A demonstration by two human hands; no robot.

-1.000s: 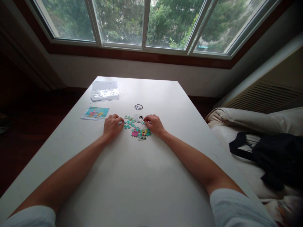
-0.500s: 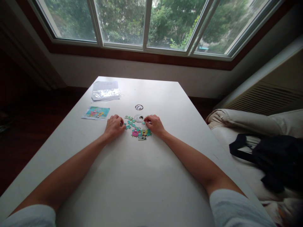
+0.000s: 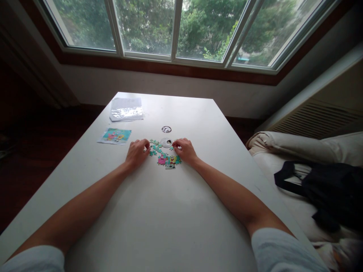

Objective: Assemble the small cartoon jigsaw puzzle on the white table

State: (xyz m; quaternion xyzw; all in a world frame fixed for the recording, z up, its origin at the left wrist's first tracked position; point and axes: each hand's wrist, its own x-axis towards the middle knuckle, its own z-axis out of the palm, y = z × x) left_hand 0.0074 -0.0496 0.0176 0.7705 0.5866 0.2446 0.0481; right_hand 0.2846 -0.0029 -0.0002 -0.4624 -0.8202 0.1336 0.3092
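Note:
A partly joined jigsaw puzzle (image 3: 169, 161) with pink and yellow cartoon figures lies in the middle of the white table. Loose teal puzzle pieces (image 3: 156, 146) are spread just behind and left of it. At the left edge of these pieces, my left hand (image 3: 138, 152) is closed in a pinch, with a small puzzle piece at its fingertips. My right hand (image 3: 185, 149) rests at the puzzle's upper right, its thumb and fingers pinched around a small piece mostly hidden by them. Between the hands sits a clear round disc (image 3: 166, 142).
Behind the disc is a round hole-like fitting (image 3: 166, 129) in the table (image 3: 159, 211). A printed picture sheet (image 3: 115, 135) lies to the left, with a clear plastic bag (image 3: 126, 109) and papers farther back. A dark bag (image 3: 331, 189) rests on the pale sofa at right.
My left hand has raised its fingertips slightly and shifted a little at the loose pieces. My right hand stays nearly in place, and the puzzle looks the same.

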